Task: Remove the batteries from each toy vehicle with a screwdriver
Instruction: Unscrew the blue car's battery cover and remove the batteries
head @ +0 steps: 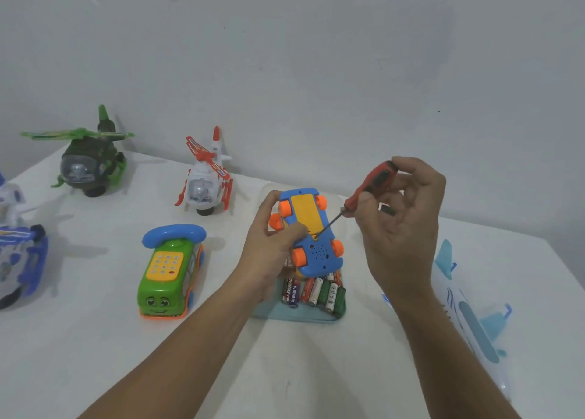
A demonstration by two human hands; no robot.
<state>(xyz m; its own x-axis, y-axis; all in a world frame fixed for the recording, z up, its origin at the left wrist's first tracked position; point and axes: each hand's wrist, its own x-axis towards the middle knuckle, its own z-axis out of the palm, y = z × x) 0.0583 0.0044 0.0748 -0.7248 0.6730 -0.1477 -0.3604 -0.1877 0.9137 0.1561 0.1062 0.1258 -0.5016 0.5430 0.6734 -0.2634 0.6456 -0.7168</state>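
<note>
My left hand (272,244) grips a blue toy car (311,235) turned underside up, with orange wheels and a yellow battery cover (305,213). The car is held above a light blue tray (269,314) that holds several loose batteries (316,292). My right hand (402,225) holds a red-and-black screwdriver (370,187) by the handle. Its metal tip touches the near end of the yellow cover, at the screw spot.
On the white table stand a green phone-bus toy (169,273), a white-and-red helicopter (205,178), a green helicopter (88,162) and a blue-and-white toy (19,260) at the left edge. A light blue and white airplane (468,317) lies at the right. A wall runs behind.
</note>
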